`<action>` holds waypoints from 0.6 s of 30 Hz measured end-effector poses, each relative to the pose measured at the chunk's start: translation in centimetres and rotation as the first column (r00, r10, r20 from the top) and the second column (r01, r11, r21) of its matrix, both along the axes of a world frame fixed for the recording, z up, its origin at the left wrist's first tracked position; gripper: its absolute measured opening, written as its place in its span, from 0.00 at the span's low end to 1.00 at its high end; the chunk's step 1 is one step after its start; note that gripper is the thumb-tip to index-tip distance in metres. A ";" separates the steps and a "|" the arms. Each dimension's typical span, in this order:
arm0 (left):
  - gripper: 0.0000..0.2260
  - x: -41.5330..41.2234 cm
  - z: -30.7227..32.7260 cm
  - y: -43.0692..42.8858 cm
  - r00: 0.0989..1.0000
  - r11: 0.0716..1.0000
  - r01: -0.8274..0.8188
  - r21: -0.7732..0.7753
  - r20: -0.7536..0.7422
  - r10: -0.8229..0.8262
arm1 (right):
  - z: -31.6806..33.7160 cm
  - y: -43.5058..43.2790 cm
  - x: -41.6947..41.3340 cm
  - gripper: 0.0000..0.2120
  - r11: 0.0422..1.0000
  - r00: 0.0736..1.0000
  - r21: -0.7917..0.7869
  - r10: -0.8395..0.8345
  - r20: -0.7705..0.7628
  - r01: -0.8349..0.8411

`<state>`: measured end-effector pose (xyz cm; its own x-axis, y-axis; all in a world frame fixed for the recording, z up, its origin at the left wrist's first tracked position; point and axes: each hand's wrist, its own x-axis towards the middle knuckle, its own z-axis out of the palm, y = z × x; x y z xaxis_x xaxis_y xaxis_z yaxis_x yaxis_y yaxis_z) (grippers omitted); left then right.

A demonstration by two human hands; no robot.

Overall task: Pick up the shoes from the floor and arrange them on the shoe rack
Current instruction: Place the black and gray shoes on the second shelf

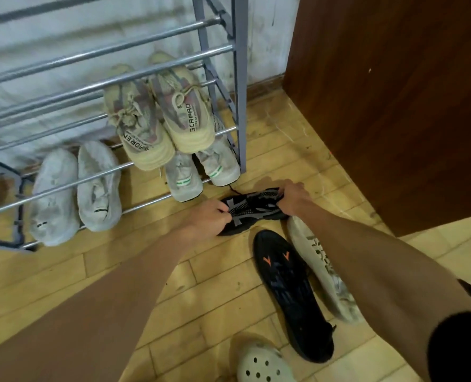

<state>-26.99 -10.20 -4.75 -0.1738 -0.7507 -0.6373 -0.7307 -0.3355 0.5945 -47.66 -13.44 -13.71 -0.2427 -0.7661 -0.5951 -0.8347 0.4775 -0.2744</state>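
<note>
A black and grey knit sneaker [252, 206] lies on the floor just right of the rack's front corner. My left hand [210, 219] grips its near end and my right hand [294, 198] grips its far end. Its black mate [289, 290] lies sole-up with orange marks, closer to me. A whitish shoe [322, 268] lies on its side beside it, partly under my right arm. The grey metal shoe rack [237, 86] holds a beige pair [160, 114] on a middle tier and two white pairs [74, 191] [201, 169] on the bottom tier.
A pale perforated clog [261, 362] sits at the bottom edge. A brown wooden cabinet [394, 92] stands to the right of the rack. The floor is yellowish tile, and a white wall runs behind the rack. The upper rack tiers carry nothing in view.
</note>
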 end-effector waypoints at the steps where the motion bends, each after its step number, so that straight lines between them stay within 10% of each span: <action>1: 0.04 0.0 0.3 0.2 1.000 1.000 0.005 0.001 -0.006 -0.005 | 0.2 0.0 -0.2 0.25 0.999 0.999 -0.019 -0.031 -0.005 0.031; 5: 0.08 0.1 1.6 1.3 1.000 0.999 -0.019 0.030 -0.015 0.019 | 2.9 -0.2 -0.4 0.33 0.993 0.993 -0.031 -0.117 -0.001 0.117; 11: 0.04 1.2 7.0 2.4 0.999 1.000 -0.018 -0.006 -0.036 0.018 | 9.7 1.9 0.9 0.15 0.968 0.983 -0.176 0.171 -0.068 -0.180; 18: 0.12 3.7 15.9 6.2 0.961 0.971 -0.227 -0.073 -0.181 0.211 | 21.3 6.0 4.5 0.13 0.649 0.818 -0.499 0.423 -0.391 -0.574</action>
<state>-23.26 -3.98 11.20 -0.0986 -0.8366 -0.5388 -0.5307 -0.4138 0.7396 -43.20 -7.45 7.59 0.2163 -0.9762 0.0171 -0.9682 -0.2168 -0.1246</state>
